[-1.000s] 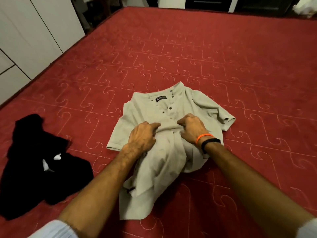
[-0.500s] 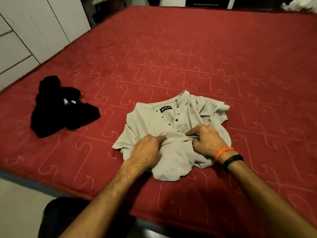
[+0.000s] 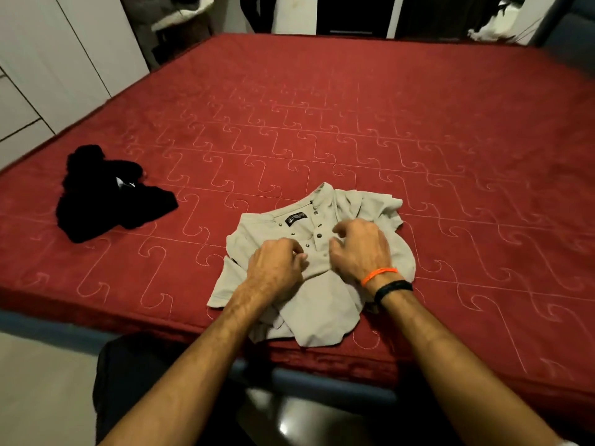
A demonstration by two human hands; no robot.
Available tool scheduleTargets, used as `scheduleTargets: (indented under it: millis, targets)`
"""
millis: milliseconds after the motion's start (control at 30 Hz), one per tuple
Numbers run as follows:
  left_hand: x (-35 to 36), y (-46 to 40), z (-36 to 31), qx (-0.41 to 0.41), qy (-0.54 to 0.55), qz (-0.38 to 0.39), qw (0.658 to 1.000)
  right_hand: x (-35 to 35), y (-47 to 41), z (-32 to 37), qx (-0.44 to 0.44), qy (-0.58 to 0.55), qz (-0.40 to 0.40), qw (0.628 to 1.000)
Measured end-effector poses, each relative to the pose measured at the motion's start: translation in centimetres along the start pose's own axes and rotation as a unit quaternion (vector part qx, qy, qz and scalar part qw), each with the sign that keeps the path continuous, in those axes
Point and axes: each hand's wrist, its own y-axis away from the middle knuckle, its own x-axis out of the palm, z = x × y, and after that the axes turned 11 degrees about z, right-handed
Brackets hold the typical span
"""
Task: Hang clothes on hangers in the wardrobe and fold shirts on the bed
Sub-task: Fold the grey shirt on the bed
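The beige shirt (image 3: 309, 259) lies bunched up on the red bed (image 3: 354, 123), low in the middle of the frame, near the bed's edge. The left hand (image 3: 277, 262) pinches the cloth by the buttons with curled fingers. The right hand (image 3: 362, 247) sits on the shirt with bent fingers; I cannot tell if it grips. Probably both hands hold it there to pull it flat for folding. A black garment (image 3: 106, 201) lies well apart at the left. White wardrobe doors (image 3: 48, 59) stand at the upper left. Nothing blocks the shirt.

Both hands, left hand (image 3: 275, 263) and right hand (image 3: 362, 249), bunch the beige shirt (image 3: 322, 304) on the red bed (image 3: 354, 123).
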Motion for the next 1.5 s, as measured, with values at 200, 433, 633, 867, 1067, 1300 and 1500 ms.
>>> scheduleTargets:
  millis: [200,433,633,867,1067,1300,1500]
  targets:
    - [0.9,-4.4,0.0,0.048,-0.002,-0.01,0.999,4.2,-2.6,1.5,-0.002,-0.016,0.005,1.0]
    - [2.3,-5.3,1.9,0.056,0.019,-0.05,0.997,7.2,-2.6,0.0,0.01,-0.116,-0.1,0.988]
    - [0.5,-6.7,2.5,0.029,0.26,0.064,0.963,7.3,-1.8,-0.8,-0.063,-0.211,-0.155,0.963]
    - [1.3,-6.0,2.2,-0.095,0.445,0.053,0.889,7.4,-1.6,-0.8,-0.095,-0.266,-0.166,0.945]
    - [1.2,-6.1,1.9,-0.12,0.498,0.056,0.857,7.8,-1.6,-0.7,-0.148,-0.187,-0.155,0.959]
    - [0.8,-6.4,1.9,-0.143,0.511,0.076,0.844,8.4,-2.0,-1.1,-0.16,-0.168,-0.144,0.962]
    - [0.8,-6.8,1.6,-0.173,0.502,0.063,0.845,8.9,-2.0,-1.1,-0.174,-0.102,-0.146,0.968]
